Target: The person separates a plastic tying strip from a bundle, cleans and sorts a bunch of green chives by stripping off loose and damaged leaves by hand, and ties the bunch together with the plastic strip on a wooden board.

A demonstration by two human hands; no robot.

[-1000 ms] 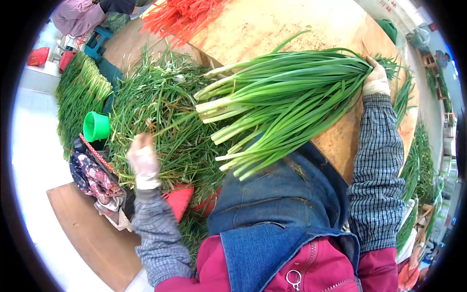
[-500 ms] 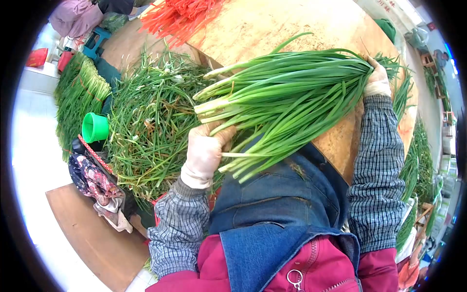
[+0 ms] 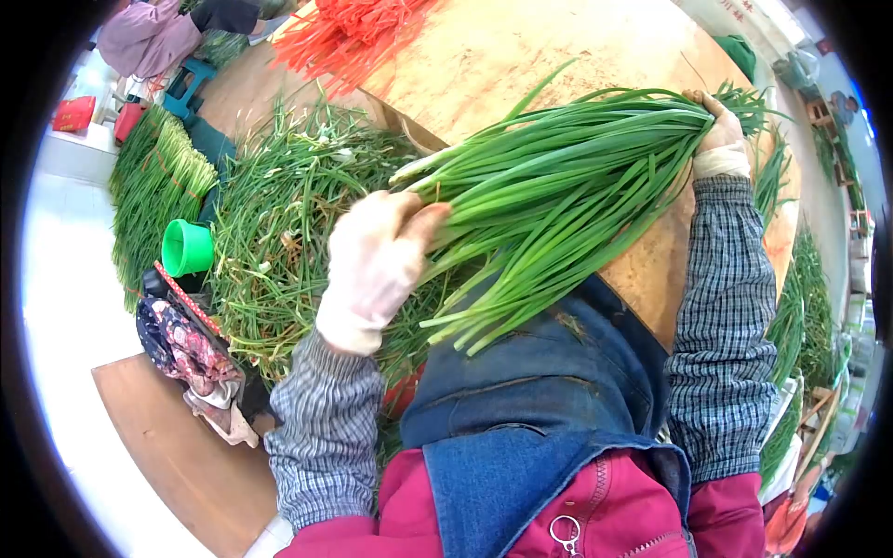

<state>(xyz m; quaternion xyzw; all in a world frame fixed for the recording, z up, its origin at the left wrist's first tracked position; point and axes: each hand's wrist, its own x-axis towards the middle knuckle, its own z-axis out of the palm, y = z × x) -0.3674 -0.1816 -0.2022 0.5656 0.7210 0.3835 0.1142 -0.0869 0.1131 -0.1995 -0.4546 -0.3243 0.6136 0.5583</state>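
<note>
A large bunch of garlic chives (image 3: 567,177) lies slantwise above my lap, its pale stem ends to the left and its leaves to the right. My right hand (image 3: 720,135), in a thin pale glove, is closed round the gathered leaf end. At the stem end is my left hand (image 3: 379,256), gloved too and slightly blurred, its thumb and fingers closed on some of the stems. Its fingertips partly cover those stems. Several lower stems hang loose over my denim apron (image 3: 521,363).
Beside my left arm spreads a heap of loose trimmings (image 3: 279,242). Tied chive bundles (image 3: 163,172) and a green cup (image 3: 188,247) are farther left. Red strips (image 3: 353,37) lie on the wooden table (image 3: 521,56). Another person (image 3: 149,37) sits at the upper left.
My left hand has moved up and left, from the lower stems to the upper stem ends. The right hand still holds the leaf end, slightly higher.
</note>
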